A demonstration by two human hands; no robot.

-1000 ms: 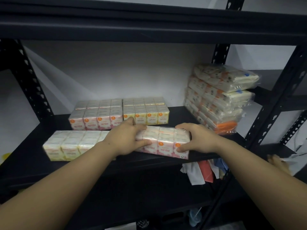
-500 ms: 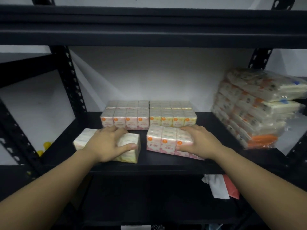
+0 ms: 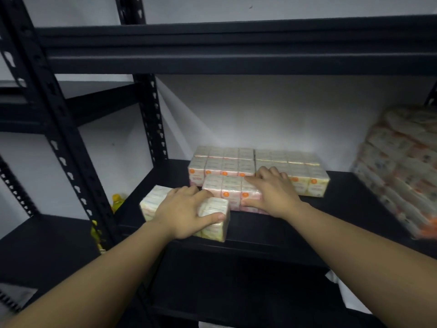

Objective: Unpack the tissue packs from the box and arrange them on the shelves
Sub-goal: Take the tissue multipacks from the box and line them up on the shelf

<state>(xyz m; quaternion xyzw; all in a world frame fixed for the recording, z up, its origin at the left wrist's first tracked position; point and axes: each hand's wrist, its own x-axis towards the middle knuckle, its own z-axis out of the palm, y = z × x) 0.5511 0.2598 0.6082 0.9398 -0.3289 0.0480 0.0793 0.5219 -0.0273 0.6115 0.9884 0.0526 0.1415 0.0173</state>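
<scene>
On the black shelf lie several bundles of small tissue packs. My left hand grips a pale yellow bundle near the front edge, thumb round its right end. My right hand holds a pink bundle from above, fingers over its back, thumb on its front. Behind them a pink bundle and a yellow bundle stand in a row against the wall. No box is in view.
A tall stack of wrapped tissue packages fills the shelf's right end. Black perforated uprights stand at the left, with another shelf unit beyond. Yellow objects sit behind the left post. An upper shelf hangs overhead.
Both front bundles have slid toward the shelf's left and back; the pink one now sits close against the back row. My left hand went from the pink bundle to the yellow one.
</scene>
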